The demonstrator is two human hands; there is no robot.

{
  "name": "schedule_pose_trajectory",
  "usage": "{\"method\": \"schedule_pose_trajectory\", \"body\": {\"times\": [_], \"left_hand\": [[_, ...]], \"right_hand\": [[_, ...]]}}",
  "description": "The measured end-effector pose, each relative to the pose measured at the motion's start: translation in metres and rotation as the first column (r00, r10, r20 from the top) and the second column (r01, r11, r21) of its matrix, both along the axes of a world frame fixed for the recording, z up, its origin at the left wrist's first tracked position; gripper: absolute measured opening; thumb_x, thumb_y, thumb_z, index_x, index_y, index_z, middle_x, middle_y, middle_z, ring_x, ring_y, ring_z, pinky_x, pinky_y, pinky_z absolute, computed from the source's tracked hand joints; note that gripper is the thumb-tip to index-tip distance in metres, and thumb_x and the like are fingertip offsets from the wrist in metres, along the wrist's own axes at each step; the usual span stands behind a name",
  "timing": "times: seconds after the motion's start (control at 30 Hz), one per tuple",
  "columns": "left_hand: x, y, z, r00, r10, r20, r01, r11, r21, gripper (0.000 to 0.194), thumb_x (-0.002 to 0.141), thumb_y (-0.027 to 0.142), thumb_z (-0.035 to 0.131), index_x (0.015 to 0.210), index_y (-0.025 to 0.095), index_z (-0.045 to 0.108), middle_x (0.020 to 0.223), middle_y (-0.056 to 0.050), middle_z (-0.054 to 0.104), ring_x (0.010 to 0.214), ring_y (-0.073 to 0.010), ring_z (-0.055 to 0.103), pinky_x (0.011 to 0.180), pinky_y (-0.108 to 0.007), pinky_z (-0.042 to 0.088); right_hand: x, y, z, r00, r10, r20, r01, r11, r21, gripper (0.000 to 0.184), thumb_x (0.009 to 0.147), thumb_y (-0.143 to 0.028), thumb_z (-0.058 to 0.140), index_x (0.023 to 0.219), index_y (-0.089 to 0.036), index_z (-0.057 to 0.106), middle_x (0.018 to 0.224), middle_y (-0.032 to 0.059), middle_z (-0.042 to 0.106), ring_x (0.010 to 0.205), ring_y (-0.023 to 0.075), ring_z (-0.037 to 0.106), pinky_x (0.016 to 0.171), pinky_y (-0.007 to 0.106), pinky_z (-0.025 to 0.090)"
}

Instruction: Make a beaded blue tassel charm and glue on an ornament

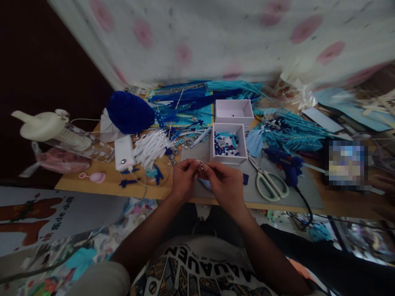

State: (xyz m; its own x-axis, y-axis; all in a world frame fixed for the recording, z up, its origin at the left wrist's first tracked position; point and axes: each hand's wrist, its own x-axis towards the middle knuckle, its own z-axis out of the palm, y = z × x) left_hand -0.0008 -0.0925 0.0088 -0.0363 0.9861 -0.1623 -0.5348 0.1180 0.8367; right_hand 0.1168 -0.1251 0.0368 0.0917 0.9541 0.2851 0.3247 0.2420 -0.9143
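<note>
My left hand [184,179] and my right hand [224,181] meet over the front of the grey mat, fingertips pinched close together. Between them is a tiny shiny piece [201,165], reddish and silvery, too small to name. A pale blue item [205,183] shows below the fingers; whether a hand touches it I cannot tell. Just beyond my hands stands a white box [246,154] with blue, red and silver beads [225,144] in it. Behind it sits a second white box [219,112] with a few small bits inside.
Scissors [271,185] and a blue glue gun [286,162] lie to the right, near a screen [347,164]. White fuzzy stems [151,148], a power bank [124,153] and a bottle [68,137] are at left. Blue stems [188,96] lie behind. Another person's hand [382,183] shows far right.
</note>
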Motion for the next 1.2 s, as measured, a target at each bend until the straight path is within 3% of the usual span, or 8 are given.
{"method": "schedule_pose_trajectory", "body": {"times": [1.0, 1.2], "left_hand": [[0.0, -0.002, -0.002, 1.0, -0.012, -0.006, 0.013, 1.0, 0.005, 0.04, 0.056, 0.048, 0.092, 0.062, 0.015, 0.07, 0.052, 0.004, 0.059, 0.043, -0.0034, 0.041, 0.046, -0.017, 0.036], [-0.003, -0.001, -0.01, 0.994, -0.01, -0.108, 0.017, 0.998, 0.064, 0.038, 0.062, 0.049, 0.089, 0.066, 0.016, 0.072, 0.055, 0.002, 0.062, 0.046, -0.0055, 0.046, 0.047, -0.018, 0.038]], "right_hand": [[-0.001, -0.001, -0.005, 0.997, 0.026, -0.079, -0.032, 0.997, -0.075, 0.018, 0.093, -0.033, 0.065, 0.09, -0.023, 0.08, 0.076, 0.0027, 0.078, 0.068, 0.0184, 0.074, 0.066, 0.029, 0.06], [0.001, -0.001, -0.006, 0.987, 0.048, -0.153, -0.066, 0.991, -0.114, 0.018, 0.092, -0.035, 0.066, 0.091, -0.023, 0.08, 0.079, 0.0037, 0.078, 0.069, 0.0186, 0.074, 0.067, 0.029, 0.061]]}}
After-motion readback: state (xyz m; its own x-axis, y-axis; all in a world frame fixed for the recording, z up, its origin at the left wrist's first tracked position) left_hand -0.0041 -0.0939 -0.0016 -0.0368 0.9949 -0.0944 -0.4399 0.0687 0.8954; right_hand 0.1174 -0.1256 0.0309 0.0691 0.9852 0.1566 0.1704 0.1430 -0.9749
